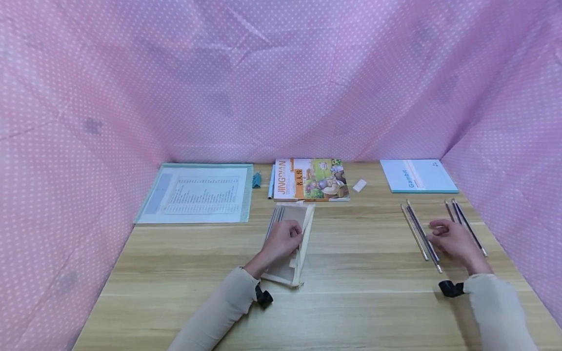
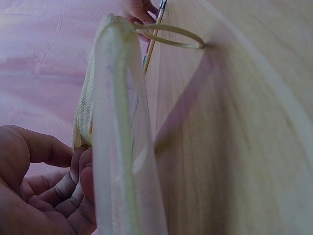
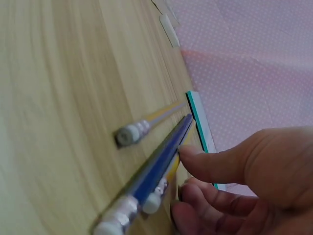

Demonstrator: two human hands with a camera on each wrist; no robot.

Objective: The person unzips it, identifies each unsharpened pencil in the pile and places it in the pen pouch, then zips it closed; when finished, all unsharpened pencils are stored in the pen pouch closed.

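Observation:
My left hand (image 1: 283, 240) pinches the cream zip edge of a see-through zip pouch (image 1: 278, 273), which lies on the table with several pencils inside. In the left wrist view the pouch's edge (image 2: 117, 122) stands up beside the curled fingers, and a strap loop (image 2: 176, 36) sticks out at its far end. My right hand (image 1: 454, 241) is low over the table between two groups of pencils. Its thumb tip comes right up to a blue pencil (image 3: 159, 169) and a yellow pencil (image 3: 173, 166); whether it touches them I cannot tell. Another pencil (image 3: 146, 125) lies beside them.
Several more pencils (image 1: 470, 226) lie right of the right hand. Along the back are a clear document folder (image 1: 202, 195), a small blue item (image 1: 256, 180), a book (image 1: 311, 180), a white eraser (image 1: 359, 185) and a light blue notebook (image 1: 419, 176). Pink dotted cloth (image 1: 281, 83) encloses the table.

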